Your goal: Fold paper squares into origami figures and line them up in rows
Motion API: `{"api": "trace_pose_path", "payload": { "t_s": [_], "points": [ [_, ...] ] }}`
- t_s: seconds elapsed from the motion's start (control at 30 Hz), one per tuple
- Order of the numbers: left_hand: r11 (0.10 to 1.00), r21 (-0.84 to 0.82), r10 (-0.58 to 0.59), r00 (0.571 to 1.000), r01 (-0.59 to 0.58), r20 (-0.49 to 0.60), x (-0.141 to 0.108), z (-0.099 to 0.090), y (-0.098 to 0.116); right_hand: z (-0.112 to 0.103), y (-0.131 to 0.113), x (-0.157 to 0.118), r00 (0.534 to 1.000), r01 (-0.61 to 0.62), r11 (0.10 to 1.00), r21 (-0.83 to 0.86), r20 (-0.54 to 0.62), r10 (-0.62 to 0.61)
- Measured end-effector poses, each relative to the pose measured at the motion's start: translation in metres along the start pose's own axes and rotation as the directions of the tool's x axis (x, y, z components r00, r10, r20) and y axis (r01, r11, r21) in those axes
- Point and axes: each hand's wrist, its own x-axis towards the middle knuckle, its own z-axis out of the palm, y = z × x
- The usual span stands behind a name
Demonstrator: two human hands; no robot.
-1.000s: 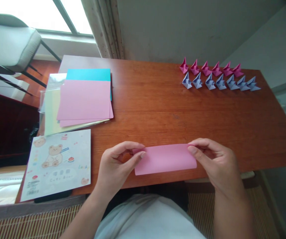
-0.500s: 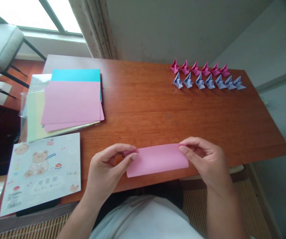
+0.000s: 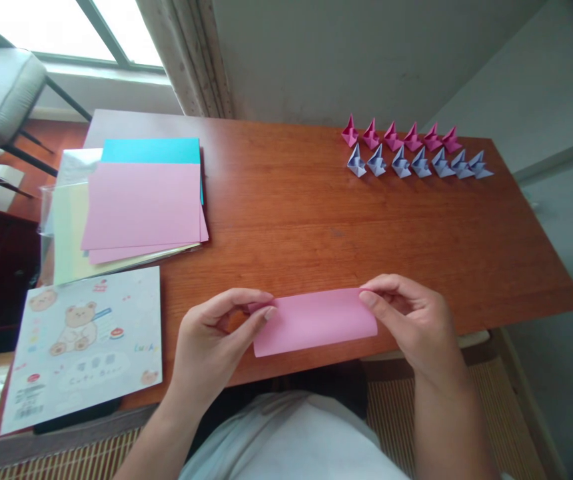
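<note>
A pink sheet of paper (image 3: pixel 319 323), seen as a long narrow strip, is stretched between my two hands at the near edge of the wooden table (image 3: pixel 276 200). My left hand (image 3: pixel 221 337) pinches its upper left corner between thumb and forefinger. At the upper right corner, my right hand (image 3: pixel 411 320) grips the paper the same way. The paper's lower edge hangs free and bends slightly. Whether it is folded double along the top edge I cannot tell for certain.
Pink sheets (image 3: pixel 144 207) lie over blue and pale yellow ones at the left. Nearer me is a bear-printed pad (image 3: pixel 86 347). At the far right stand a row of pink folded paper figures (image 3: pixel 393 138) and a row of lilac ones (image 3: pixel 401 163). A chair (image 3: pixel 4 83) stands beyond the table.
</note>
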Motion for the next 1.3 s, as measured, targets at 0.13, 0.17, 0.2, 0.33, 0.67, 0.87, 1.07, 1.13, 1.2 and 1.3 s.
{"api": "trace_pose_path", "payload": {
  "t_s": [0.13, 0.17, 0.2, 0.33, 0.67, 0.87, 1.07, 1.13, 1.2, 1.3],
  "points": [
    [0.999, 0.042, 0.031, 1.0, -0.031, 0.0, 0.0013, -0.002, -0.0008, -0.0014, 0.0033, 0.0007, 1.0, 0.021, 1.0, 0.022, 0.004, -0.021],
    [0.998, 0.049, 0.041, 0.999, -0.041, 0.002, 0.0017, -0.0023, -0.0008, -0.0016, 0.004, 0.0008, 1.0, 0.026, 0.999, 0.03, 0.002, -0.026],
    [0.997, 0.054, 0.052, 0.999, -0.052, 0.007, 0.0021, -0.0024, -0.0007, -0.0017, 0.0046, 0.0009, 1.0, 0.025, 0.999, 0.035, 0.003, -0.025],
    [0.997, 0.056, 0.055, 0.998, -0.055, 0.004, 0.0027, -0.0019, 0.0002, -0.0017, 0.0044, 0.0011, 1.0, 0.012, 0.999, 0.041, 0.013, -0.013],
    [0.999, 0.034, 0.032, 0.999, -0.032, 0.001, 0.0037, -0.0025, 0.0018, -0.0019, -0.0004, 0.0018, 1.0, 0.002, 0.998, 0.061, 0.027, -0.003],
    [0.998, 0.036, 0.049, 0.999, -0.049, 0.01, 0.0038, -0.0006, 0.0021, -0.003, 0.0026, 0.0027, 0.999, 0.026, 0.998, 0.054, 0.025, -0.028],
    [0.996, 0.04, 0.077, 0.997, -0.078, 0.029, 0.0046, -0.0006, 0.0001, -0.0044, 0.0043, 0.0025, 0.999, 0.024, 0.998, 0.05, 0.02, -0.025],
    [0.996, 0.033, 0.082, 0.996, -0.083, 0.03, 0.0048, -0.0005, -0.0002, -0.0046, 0.0044, 0.0024, 0.999, 0.024, 0.999, 0.043, 0.023, -0.025],
    [0.996, 0.031, 0.086, 0.996, -0.087, 0.031, 0.0051, -0.0001, -0.0001, -0.0047, 0.0046, 0.0023, 0.999, 0.029, 0.999, 0.038, 0.022, -0.029],
    [0.996, 0.033, 0.088, 0.996, -0.089, 0.033, 0.006, 0.0004, -0.0002, -0.005, 0.0047, 0.0024, 0.999, 0.035, 0.999, 0.036, 0.022, -0.036]
  ]
}}
